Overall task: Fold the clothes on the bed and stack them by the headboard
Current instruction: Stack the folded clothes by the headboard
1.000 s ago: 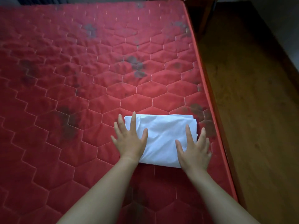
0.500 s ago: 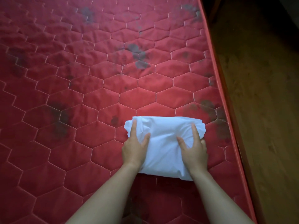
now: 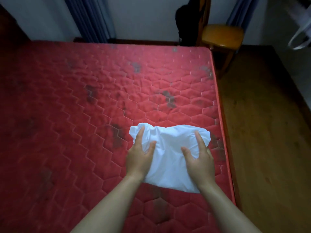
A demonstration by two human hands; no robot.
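Observation:
A folded white garment sits near the right edge of the red quilted mattress. My left hand grips its left side, fingers curled under the cloth and thumb on top. On the garment's right side my right hand holds it the same way. The far edge of the garment is bunched and raised between my hands. No other clothes are visible on the bed.
A wooden chair stands past the bed's far right corner, with a dark bag beside it. Blue curtains hang on the far wall. Wooden floor runs along the bed's right side.
My hands went from lying flat on the garment to gripping its two sides, and the cloth has bunched up. The view has tilted up, showing the far wall and the chair.

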